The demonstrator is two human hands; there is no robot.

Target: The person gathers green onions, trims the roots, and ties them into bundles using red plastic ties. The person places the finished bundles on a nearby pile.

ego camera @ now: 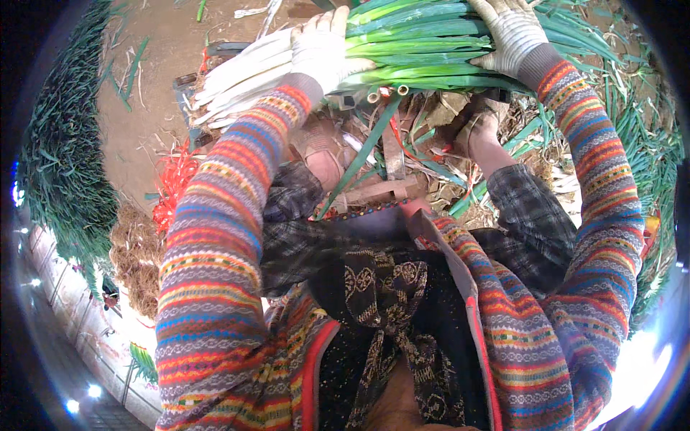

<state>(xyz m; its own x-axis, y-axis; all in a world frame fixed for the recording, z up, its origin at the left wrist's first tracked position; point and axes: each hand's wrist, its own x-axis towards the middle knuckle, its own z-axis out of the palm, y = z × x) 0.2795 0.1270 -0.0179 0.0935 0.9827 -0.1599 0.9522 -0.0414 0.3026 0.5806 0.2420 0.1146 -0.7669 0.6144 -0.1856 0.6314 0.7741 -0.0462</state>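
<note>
A large bundle of green onions (415,51) lies across in front of me, white stalks and roots to the left, green leaves to the right. My left hand (326,51), in a whitish knit glove, rests with spread fingers over the bundle where white turns to green. My right hand (506,40), gloved alike, lies over the leaves with its thumb apart. Both hands press on the top of the bundle; neither closes round it. Some fingertips are cut off by the picture's upper edge. Beneath the bundle, a frame (188,108) is partly hidden.
Red plastic ties (175,183) hang left of my legs. A tall stack of onions (70,145) stands at the far left, its roots (137,258) towards me. More onion leaves (641,134) lie at the right. Wooden bars (383,188) and loose scraps lie between my feet.
</note>
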